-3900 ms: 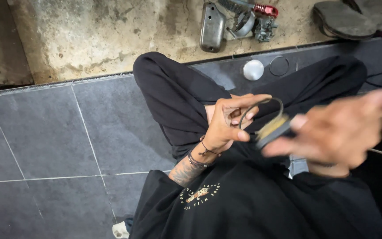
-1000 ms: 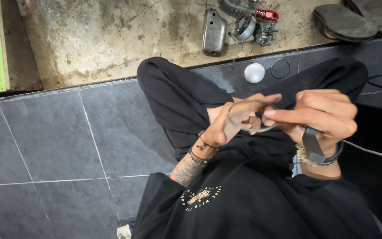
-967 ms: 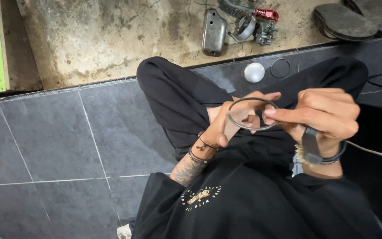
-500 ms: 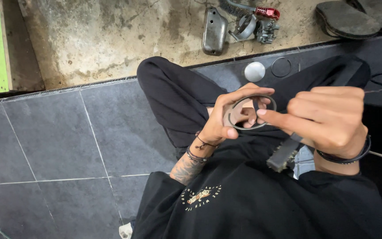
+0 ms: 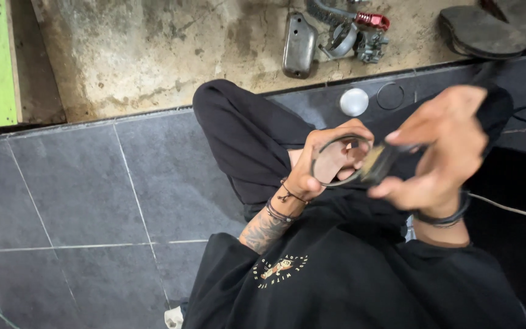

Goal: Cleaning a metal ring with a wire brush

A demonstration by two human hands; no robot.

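Your left hand (image 5: 327, 164) still curls its grip around the thin metal ring (image 5: 336, 159), held above your lap. Your right hand (image 5: 439, 155), blurred, has swung its dark brush (image 5: 377, 163) from below the ring up against the ring's right edge, fingers closed on the handle.

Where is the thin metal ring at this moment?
The metal ring is right of centre in the head view, held in the left hand, with the right hand close beside it.

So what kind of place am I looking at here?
Probably a small repair workshop floor: loose metal engine parts lie on stained concrete beside dark grey tiles, and the left hand holds a thin metal ring.
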